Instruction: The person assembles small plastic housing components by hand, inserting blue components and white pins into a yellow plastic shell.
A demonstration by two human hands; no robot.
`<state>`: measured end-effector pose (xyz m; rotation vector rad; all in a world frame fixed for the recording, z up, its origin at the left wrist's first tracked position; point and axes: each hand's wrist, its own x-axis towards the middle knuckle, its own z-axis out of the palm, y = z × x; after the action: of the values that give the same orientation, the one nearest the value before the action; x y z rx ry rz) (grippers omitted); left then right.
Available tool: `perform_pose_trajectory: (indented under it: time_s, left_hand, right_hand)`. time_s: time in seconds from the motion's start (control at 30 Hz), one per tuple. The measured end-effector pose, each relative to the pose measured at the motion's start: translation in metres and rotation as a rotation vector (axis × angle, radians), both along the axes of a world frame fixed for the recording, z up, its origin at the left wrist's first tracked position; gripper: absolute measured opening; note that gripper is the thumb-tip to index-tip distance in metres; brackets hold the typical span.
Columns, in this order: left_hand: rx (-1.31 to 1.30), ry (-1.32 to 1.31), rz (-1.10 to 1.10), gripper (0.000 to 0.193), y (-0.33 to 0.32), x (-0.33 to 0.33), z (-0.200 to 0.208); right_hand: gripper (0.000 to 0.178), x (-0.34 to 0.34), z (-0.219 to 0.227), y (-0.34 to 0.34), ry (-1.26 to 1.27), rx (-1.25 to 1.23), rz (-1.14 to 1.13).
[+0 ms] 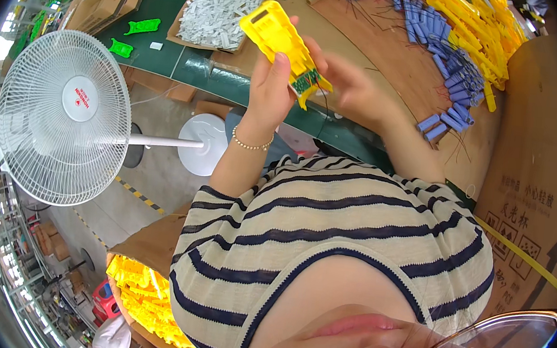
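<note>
Yellow casing (276, 34), mid-body in left grip (270, 88)

A yellow plastic shell (276, 34), long and narrow, is resting in the left hand (273, 85), held up above the desk (158, 63). It is slanting, its broad end pointing to the upper left and its other end to the lower right. Its hollow, ribbed side is facing the camera, and a dark rectangular slot (260, 16) is showing near the broad end. A green circuit board (306, 82) is sitting at the lower end, where a thin dark wire (327, 104) is trailing down.
</note>
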<state>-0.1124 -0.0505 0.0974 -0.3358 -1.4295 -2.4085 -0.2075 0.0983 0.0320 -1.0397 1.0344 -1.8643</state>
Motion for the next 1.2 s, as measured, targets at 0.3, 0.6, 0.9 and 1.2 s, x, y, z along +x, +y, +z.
perform_pose_trajectory:
  time_s: [0.3,0.6,0.9,1.2]
  left_hand:
    - [-0.242,0.087,0.489,0.039,-0.03,0.008,-0.011]
    - [-0.37,0.074,0.674,0.037,-0.034,0.013,-0.03]
    - [-0.356,0.084,0.636,0.037,-0.029,0.013,-0.039]
    - [-0.381,-0.01,0.571,0.034,-0.025,0.01,-0.05]
  right_hand:
    - [0.05,0.057,0.008,-0.002,0.261,0.342,-0.098]
    - [0.035,0.04,0.04,0.029,-0.255,0.17,0.16]
    - [0.024,0.031,0.036,0.018,-0.033,0.324,-0.616]
    - [0.03,0.026,0.045,0.028,-0.14,0.009,-0.306]
